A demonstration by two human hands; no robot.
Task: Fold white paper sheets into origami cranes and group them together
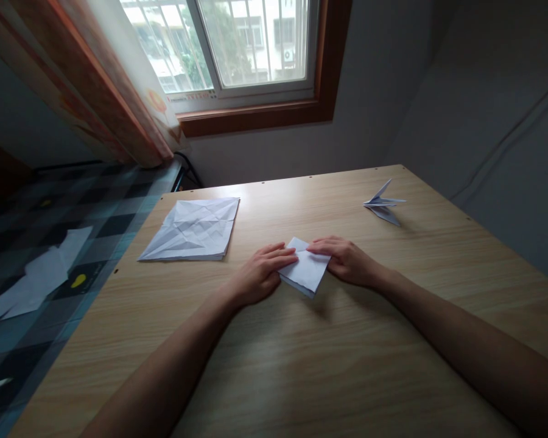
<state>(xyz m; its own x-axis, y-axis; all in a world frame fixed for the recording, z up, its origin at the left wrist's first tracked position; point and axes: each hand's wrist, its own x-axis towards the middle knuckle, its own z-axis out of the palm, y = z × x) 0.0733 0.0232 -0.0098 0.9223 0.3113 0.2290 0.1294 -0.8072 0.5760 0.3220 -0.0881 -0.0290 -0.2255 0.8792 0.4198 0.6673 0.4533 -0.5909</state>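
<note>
The left hand point(262, 272) and the right hand point(347, 260), both half closed, are holding a folded paper point(307, 269) by its two sides. They are holding it over the middle of the table point(274, 365).

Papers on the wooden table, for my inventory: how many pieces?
3: creased paper, back left; folded square, centre; folded figure, back right. The creased paper may hide another sheet.

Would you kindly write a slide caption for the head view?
Left hand and right hand hold folded white paper at a wooden table.
</note>
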